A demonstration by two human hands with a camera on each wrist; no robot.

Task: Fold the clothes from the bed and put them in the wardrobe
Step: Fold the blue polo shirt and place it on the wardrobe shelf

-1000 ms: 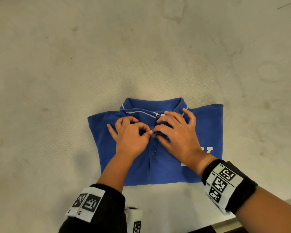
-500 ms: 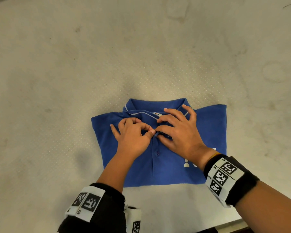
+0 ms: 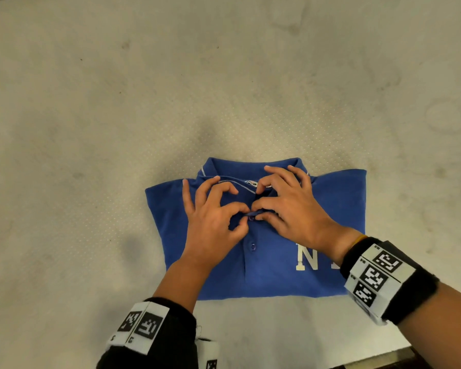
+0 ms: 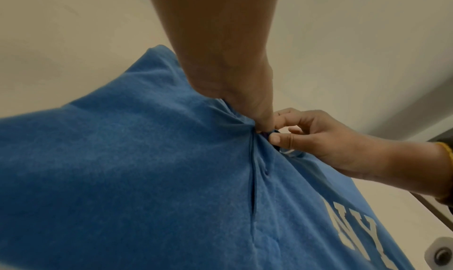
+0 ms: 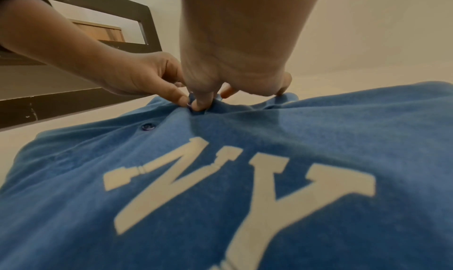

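Observation:
A blue polo shirt [image 3: 274, 267] with white NY letters [image 5: 220, 181] lies folded into a rectangle on the bare mattress [image 3: 171, 89], collar pointing away from me. Both hands meet at the button placket just below the collar. My left hand [image 3: 213, 219] pinches the placket edge with thumb and forefinger by the upper button [image 3: 251, 217]. My right hand [image 3: 285, 206] pinches the other side of the placket [image 4: 272, 133] between thumb and forefinger, its remaining fingers spread over the collar. A lower button [image 3: 253, 246] sits fastened beneath them.
The pale, stained mattress stretches all round the shirt. Its near edge and a dark bed frame [image 3: 383, 362] show at the bottom right. A dark frame with a wooden panel [image 5: 102, 32] stands behind my left arm in the right wrist view.
The left fingers have spread wider, and both hands now lift the placket slightly at the upper button. The shirt has stayed in place.

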